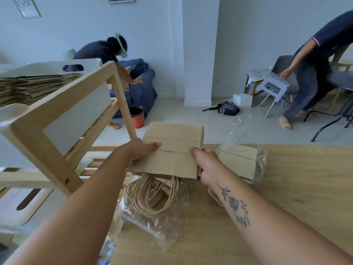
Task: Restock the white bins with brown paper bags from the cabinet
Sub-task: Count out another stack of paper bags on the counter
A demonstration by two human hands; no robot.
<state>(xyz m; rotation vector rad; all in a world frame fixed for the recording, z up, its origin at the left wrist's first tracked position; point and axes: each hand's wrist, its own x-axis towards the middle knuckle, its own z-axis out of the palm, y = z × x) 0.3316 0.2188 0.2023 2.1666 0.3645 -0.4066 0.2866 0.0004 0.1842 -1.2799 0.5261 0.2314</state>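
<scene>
Stack of brown paper bags (172,150) is hanging over table (286,178) edge, handles dangling. Left hand (139,152) and right hand (207,165) are gripping its sides. Filled white bin (76,65) is sitting on rack (47,142), left.

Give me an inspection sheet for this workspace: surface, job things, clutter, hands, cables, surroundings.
Surface: wooden table, light grain.
Job's things: stack of brown paper bags at the table's far edge, handles hanging; white bin on the wooden rack holds more bags; wrapped pack of bags on the table.
Clutter: loose clear plastic wrap beneath the handles.
Hands: left hand and right hand each grip one side of the stack.
Cables: white cord looped on the floor.
Surroundings: person leaning on blue sofa; second person beside grey chair; red bucket.
</scene>
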